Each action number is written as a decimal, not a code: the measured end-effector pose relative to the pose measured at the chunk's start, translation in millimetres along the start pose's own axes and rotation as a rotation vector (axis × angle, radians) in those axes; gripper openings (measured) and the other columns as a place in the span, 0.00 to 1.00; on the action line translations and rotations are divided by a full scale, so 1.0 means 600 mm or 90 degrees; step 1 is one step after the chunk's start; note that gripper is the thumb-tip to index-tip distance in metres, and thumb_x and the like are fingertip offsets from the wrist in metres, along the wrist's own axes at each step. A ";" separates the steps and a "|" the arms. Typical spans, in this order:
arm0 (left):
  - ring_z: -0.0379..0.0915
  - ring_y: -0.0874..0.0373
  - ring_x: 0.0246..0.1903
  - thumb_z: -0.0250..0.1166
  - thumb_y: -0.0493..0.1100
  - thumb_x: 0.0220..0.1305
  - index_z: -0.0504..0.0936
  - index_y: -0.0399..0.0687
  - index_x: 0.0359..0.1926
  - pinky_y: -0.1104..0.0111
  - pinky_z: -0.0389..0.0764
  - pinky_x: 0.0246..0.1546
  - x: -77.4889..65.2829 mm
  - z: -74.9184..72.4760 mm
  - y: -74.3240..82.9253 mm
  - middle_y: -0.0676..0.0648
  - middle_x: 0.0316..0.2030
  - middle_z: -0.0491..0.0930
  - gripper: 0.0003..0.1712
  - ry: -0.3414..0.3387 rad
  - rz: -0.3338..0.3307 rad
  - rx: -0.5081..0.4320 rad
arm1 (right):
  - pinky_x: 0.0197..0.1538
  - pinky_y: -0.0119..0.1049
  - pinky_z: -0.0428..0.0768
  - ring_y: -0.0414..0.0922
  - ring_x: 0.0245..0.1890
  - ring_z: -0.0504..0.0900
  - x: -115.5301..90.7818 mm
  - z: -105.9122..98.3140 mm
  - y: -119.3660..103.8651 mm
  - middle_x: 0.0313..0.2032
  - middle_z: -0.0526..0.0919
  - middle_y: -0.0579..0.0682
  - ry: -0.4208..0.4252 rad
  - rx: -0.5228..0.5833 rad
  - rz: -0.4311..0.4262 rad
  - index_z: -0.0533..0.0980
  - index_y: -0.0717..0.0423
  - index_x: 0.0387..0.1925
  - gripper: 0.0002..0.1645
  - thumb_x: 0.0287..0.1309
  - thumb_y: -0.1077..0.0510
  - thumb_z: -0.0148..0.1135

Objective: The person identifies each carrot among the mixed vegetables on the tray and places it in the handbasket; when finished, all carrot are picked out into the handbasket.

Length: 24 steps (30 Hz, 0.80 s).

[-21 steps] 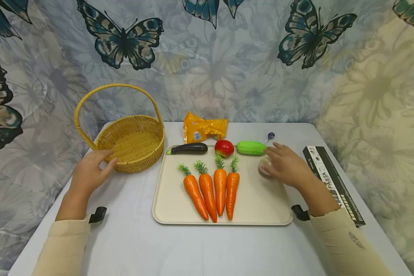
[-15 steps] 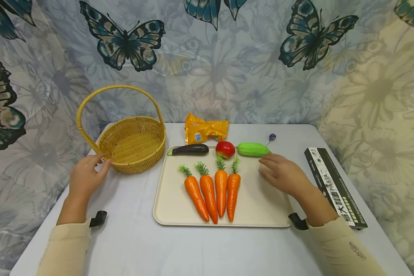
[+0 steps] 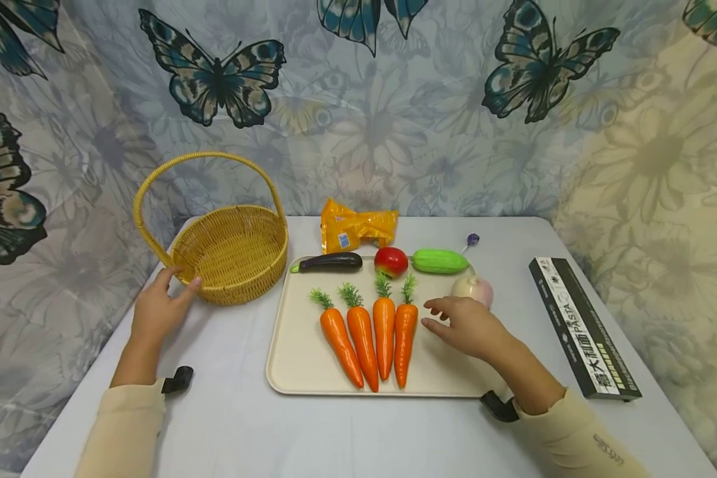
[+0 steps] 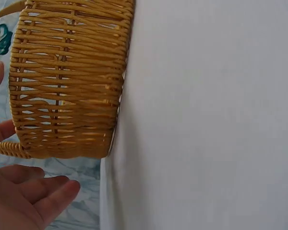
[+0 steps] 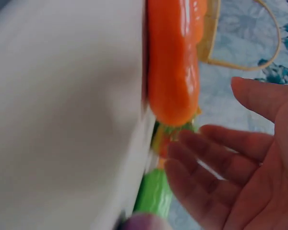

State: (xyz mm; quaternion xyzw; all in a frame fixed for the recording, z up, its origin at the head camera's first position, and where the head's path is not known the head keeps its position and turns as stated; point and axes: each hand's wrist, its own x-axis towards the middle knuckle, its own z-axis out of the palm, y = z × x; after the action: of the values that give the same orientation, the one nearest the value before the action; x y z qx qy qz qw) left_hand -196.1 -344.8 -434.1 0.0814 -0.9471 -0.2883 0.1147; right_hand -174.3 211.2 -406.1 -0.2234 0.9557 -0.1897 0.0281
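My left hand (image 3: 160, 307) is beside the near left rim of a yellow wicker basket (image 3: 233, 292), its fingers loosely extended. The left wrist view puts the fingertips right at the basket's rim and handle base. My right hand (image 3: 469, 325) hovers over the right part of a cream tray (image 3: 311, 390), fingers loosely bent with nothing between them. Just left of it lies the rightmost carrot (image 3: 405, 335) of a leafy-topped row. Behind the hand sits a pale pinkish onion (image 3: 473, 289), partly covered by it. In the right wrist view the fingers point toward the carrot (image 5: 175, 62).
Along the tray's back edge lie an eggplant (image 3: 330, 263), a red round fruit (image 3: 391, 261) and a green cucumber-like vegetable (image 3: 439, 261). Behind are an orange packet (image 3: 358, 229) and a purple lollipop (image 3: 473, 239). A black pasta box (image 3: 582, 325) lies at the right.
My right hand has come off the onion and moved left and nearer, toward the carrots; the onion shows behind it. The left hand stays by the basket, shifting only slightly.
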 end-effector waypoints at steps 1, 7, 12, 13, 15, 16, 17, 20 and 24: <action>0.60 0.27 0.61 0.53 0.70 0.65 0.62 0.44 0.70 0.38 0.67 0.55 -0.001 0.004 -0.002 0.28 0.67 0.60 0.44 -0.002 -0.020 -0.035 | 0.39 0.42 0.82 0.43 0.35 0.81 -0.001 0.004 -0.004 0.36 0.84 0.45 -0.018 0.013 0.019 0.80 0.57 0.52 0.24 0.62 0.46 0.64; 0.52 0.35 0.68 0.62 0.64 0.63 0.63 0.46 0.69 0.45 0.64 0.62 0.001 0.019 -0.009 0.38 0.74 0.48 0.42 0.006 -0.079 -0.231 | 0.31 0.36 0.77 0.39 0.27 0.76 0.003 0.028 -0.024 0.30 0.81 0.43 -0.069 0.059 0.089 0.81 0.56 0.44 0.24 0.59 0.41 0.64; 0.57 0.38 0.67 0.63 0.58 0.65 0.67 0.46 0.62 0.65 0.73 0.58 0.008 0.032 -0.005 0.41 0.74 0.47 0.33 0.028 -0.117 -0.371 | 0.27 0.36 0.71 0.41 0.21 0.72 0.013 0.037 -0.036 0.20 0.76 0.42 -0.043 0.036 0.116 0.79 0.50 0.26 0.21 0.58 0.37 0.64; 0.58 0.39 0.66 0.63 0.57 0.65 0.67 0.46 0.60 0.71 0.74 0.55 0.009 0.034 -0.004 0.42 0.74 0.47 0.30 0.032 -0.122 -0.398 | 0.26 0.36 0.70 0.41 0.20 0.71 0.015 0.038 -0.038 0.19 0.75 0.42 -0.037 0.033 0.124 0.77 0.49 0.23 0.22 0.58 0.37 0.64; 0.60 0.40 0.65 0.65 0.54 0.65 0.68 0.48 0.58 0.81 0.75 0.48 0.011 0.040 -0.003 0.42 0.74 0.48 0.27 0.042 -0.129 -0.443 | 0.24 0.36 0.68 0.42 0.18 0.70 0.018 0.039 -0.042 0.16 0.73 0.43 -0.028 0.031 0.146 0.73 0.48 0.19 0.25 0.56 0.35 0.64; 0.60 0.41 0.65 0.65 0.53 0.64 0.67 0.48 0.58 0.83 0.74 0.45 0.012 0.042 -0.002 0.42 0.74 0.49 0.27 0.046 -0.129 -0.455 | 0.23 0.36 0.67 0.43 0.18 0.70 0.019 0.040 -0.043 0.15 0.72 0.43 -0.027 0.030 0.157 0.72 0.49 0.18 0.27 0.55 0.33 0.63; 0.61 0.42 0.64 0.66 0.52 0.64 0.67 0.48 0.58 0.84 0.74 0.43 0.013 0.045 -0.002 0.43 0.74 0.50 0.27 0.052 -0.129 -0.463 | 0.23 0.36 0.67 0.43 0.18 0.70 0.020 0.042 -0.044 0.15 0.72 0.44 -0.028 0.028 0.168 0.72 0.49 0.18 0.29 0.55 0.31 0.63; 0.62 0.45 0.63 0.67 0.49 0.63 0.66 0.49 0.59 0.85 0.74 0.42 0.013 0.054 -0.004 0.43 0.73 0.53 0.28 0.062 -0.123 -0.485 | 0.22 0.36 0.67 0.44 0.17 0.70 0.024 0.049 -0.046 0.16 0.73 0.46 -0.042 0.024 0.203 0.72 0.51 0.18 0.33 0.51 0.27 0.62; 0.59 0.46 0.65 0.68 0.46 0.63 0.65 0.49 0.60 0.85 0.72 0.45 0.009 0.057 -0.003 0.44 0.74 0.50 0.29 0.058 -0.118 -0.498 | 0.21 0.37 0.67 0.45 0.18 0.71 0.029 0.061 -0.043 0.17 0.73 0.48 -0.061 0.016 0.221 0.72 0.52 0.20 0.34 0.49 0.26 0.63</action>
State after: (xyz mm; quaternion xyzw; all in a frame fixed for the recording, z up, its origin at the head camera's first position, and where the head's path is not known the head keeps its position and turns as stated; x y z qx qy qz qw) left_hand -210.3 -329.5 -461.9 0.1290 -0.7485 -0.6324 0.1522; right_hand -174.2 169.4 -429.8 -0.0637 0.9750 -0.1828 0.1089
